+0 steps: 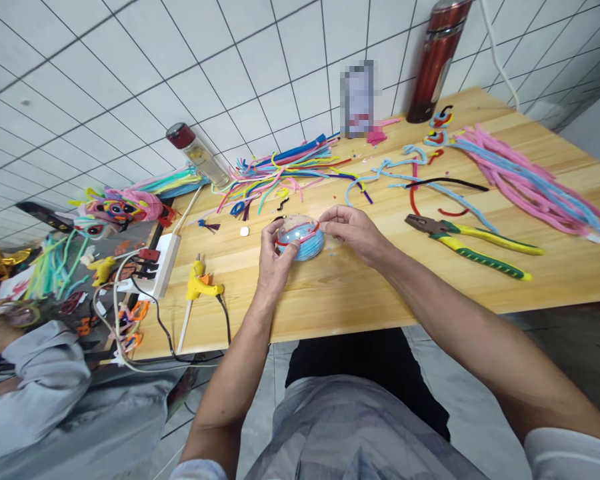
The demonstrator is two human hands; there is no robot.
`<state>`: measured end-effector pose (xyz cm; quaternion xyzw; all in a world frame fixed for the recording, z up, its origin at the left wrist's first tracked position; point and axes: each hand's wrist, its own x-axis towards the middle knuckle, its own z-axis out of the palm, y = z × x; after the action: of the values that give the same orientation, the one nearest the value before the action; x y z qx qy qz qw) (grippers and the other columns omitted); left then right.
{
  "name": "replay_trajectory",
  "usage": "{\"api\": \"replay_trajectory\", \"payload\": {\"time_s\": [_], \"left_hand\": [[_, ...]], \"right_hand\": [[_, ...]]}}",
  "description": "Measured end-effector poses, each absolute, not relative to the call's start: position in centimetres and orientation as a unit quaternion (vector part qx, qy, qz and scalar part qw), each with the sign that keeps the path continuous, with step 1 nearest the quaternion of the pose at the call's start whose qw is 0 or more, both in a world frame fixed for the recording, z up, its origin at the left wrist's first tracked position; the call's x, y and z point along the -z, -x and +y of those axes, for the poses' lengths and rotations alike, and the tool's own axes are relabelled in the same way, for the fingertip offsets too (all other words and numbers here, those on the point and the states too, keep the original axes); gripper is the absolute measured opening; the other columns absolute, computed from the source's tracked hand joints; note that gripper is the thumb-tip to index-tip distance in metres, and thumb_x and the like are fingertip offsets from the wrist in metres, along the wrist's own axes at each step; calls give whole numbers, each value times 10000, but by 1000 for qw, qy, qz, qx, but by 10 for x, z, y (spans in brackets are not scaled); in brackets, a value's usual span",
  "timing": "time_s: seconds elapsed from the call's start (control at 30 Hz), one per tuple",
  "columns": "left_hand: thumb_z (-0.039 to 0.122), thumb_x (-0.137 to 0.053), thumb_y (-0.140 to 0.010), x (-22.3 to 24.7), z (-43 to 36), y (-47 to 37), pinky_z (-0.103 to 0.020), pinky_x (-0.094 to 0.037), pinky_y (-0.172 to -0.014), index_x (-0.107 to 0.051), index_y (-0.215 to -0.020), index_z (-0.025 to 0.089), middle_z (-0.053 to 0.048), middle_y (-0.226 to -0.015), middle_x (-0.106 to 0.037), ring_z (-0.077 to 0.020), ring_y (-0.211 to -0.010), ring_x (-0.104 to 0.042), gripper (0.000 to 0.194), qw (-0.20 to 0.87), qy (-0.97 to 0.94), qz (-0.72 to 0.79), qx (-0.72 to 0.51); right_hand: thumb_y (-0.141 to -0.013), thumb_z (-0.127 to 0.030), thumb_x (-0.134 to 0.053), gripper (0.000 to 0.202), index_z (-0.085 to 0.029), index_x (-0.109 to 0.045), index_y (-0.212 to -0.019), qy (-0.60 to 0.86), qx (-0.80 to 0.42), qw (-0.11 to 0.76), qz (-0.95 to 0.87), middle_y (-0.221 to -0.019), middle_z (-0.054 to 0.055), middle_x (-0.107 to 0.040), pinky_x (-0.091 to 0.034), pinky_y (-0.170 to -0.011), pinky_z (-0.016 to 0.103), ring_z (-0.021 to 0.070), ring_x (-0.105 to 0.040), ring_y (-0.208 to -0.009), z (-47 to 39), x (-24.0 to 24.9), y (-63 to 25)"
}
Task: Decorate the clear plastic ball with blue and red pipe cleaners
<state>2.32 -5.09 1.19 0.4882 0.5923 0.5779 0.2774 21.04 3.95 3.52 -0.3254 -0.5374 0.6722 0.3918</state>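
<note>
Both hands meet over the surface on a rounded light-blue fuzzy piece topped with a clear dome. The left hand grips its left side, fingers behind and thumb in front, the thumb tip by a red pipe cleaner that runs across the front. The right hand pinches near the right end of that red strip between thumb and forefinger. Just left of the left hand lies a small white disc; farther left and nearer the person is a yellow glue gun, then a white power strip. Beyond both hands, toward the tiled wall, loose coloured pipe cleaners are heaped. Right of the right hand rest pliers with green-and-yellow handles, and beyond them a pink-and-blue bundle. Well left of the left hand is another person's grey sleeve.
</note>
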Motion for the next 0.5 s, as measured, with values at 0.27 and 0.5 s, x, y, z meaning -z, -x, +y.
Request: {"api": "replay_trajectory", "payload": {"time_s": [0.27, 0.5], "left_hand": [[563, -796, -839, -12, -52, -22, -394, -552, -995, -551, -1299, 281, -85, -1326, -658, -254, -1187, -669, 593, 276, -496, 591, -573], [539, -799, -832, -13, -53, -25, -427, -550, -1015, -552, -1313, 263, -104, -1330, -671, -276, -1202, -669, 608, 285, -488, 586, -581]], "right_hand": [[-694, -326, -816, 199, -212, -723, -826, 317, -630, 392, -591, -822, 10, -749, -517, -740, 307, 171, -644, -763, 38, -26, -206], [-708, -348, -766, 183, -208, -714, -814, 323, -601, 393, -616, -751, -8, -711, -474, -683, 301, 151, -590, -674, 36, -25, -204]]}}
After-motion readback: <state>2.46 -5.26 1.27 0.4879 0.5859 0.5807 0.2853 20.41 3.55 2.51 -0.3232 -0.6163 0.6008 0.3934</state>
